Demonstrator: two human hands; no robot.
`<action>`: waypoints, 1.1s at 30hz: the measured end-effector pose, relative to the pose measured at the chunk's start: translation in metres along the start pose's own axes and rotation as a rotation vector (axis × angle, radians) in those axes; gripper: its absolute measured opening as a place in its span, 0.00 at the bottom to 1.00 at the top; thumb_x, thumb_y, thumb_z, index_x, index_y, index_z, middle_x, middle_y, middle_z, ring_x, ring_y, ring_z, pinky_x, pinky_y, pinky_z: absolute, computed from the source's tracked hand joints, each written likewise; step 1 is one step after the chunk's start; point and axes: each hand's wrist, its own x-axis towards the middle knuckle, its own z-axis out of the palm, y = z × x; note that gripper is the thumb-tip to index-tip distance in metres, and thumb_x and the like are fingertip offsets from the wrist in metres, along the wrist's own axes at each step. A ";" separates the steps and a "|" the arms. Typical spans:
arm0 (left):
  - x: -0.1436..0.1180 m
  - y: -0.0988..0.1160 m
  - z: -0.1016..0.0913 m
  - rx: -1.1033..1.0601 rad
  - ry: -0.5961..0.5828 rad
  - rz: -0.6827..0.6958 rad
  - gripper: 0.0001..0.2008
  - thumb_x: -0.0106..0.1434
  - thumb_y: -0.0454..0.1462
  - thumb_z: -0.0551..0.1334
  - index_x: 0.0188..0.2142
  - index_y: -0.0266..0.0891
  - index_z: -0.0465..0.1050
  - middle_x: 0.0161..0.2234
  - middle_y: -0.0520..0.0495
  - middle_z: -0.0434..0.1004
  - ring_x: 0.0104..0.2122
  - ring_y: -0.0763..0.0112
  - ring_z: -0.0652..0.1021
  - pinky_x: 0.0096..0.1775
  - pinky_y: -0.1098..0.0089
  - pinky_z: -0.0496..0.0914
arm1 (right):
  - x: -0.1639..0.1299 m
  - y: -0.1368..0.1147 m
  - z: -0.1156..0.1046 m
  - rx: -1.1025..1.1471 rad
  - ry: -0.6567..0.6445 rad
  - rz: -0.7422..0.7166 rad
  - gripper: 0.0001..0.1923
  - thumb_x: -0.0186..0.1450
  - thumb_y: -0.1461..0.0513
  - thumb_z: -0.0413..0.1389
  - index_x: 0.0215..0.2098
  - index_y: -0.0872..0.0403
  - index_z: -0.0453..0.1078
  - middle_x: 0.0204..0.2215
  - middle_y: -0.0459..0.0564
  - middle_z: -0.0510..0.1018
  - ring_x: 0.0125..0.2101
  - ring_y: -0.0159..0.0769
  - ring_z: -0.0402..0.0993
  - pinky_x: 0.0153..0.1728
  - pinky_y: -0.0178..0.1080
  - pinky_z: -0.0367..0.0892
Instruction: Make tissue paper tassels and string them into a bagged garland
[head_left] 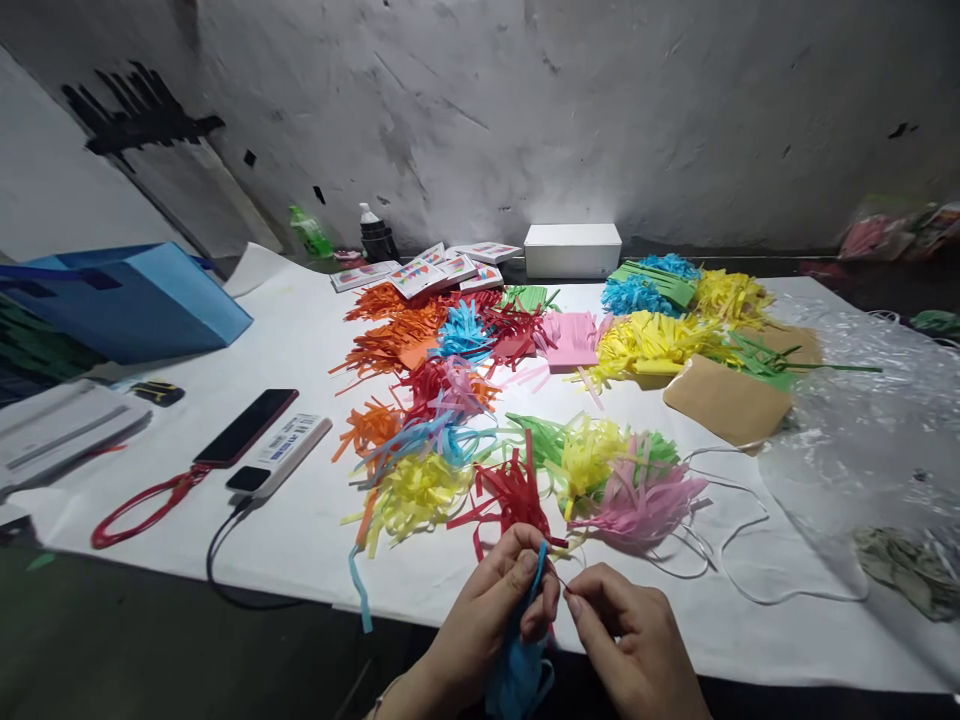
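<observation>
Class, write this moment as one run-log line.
left hand: holds blue strips | right hand: pinches thin strand | just beyond: red strips | table left: phone | rear: white box

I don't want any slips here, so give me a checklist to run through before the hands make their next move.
1. Left hand gripping the blue fringe: ok.
2. Right hand pinching the thin strand between thumb and finger: ok.
3. Strand tied firmly to the fringe: cannot tell; fingers cover that spot.
4. White cord lying straight: not ok; it curves loosely across the table.
5. Phone and power bank apart from the hands: ok, off to the left.
</observation>
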 end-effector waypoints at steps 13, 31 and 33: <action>-0.003 0.000 0.004 0.172 0.094 0.023 0.17 0.67 0.50 0.63 0.40 0.40 0.64 0.24 0.54 0.73 0.20 0.81 0.62 0.26 0.76 0.56 | -0.002 -0.001 -0.002 -0.003 -0.028 0.054 0.21 0.70 0.48 0.49 0.30 0.54 0.71 0.20 0.45 0.69 0.19 0.29 0.54 0.19 0.35 0.44; -0.012 -0.021 -0.017 0.990 -0.023 0.327 0.22 0.74 0.37 0.50 0.66 0.43 0.51 0.34 0.45 0.78 0.33 0.66 0.78 0.38 0.68 0.70 | 0.005 0.003 0.006 0.367 -0.094 0.211 0.23 0.67 0.43 0.55 0.42 0.55 0.73 0.21 0.42 0.72 0.14 0.25 0.62 0.17 0.29 0.56; -0.009 -0.030 -0.021 1.061 -0.013 0.361 0.26 0.72 0.33 0.52 0.67 0.44 0.50 0.35 0.45 0.80 0.33 0.66 0.78 0.38 0.69 0.70 | 0.010 0.010 0.005 0.243 -0.002 0.103 0.19 0.66 0.47 0.58 0.35 0.54 0.75 0.25 0.46 0.74 0.22 0.31 0.70 0.23 0.32 0.65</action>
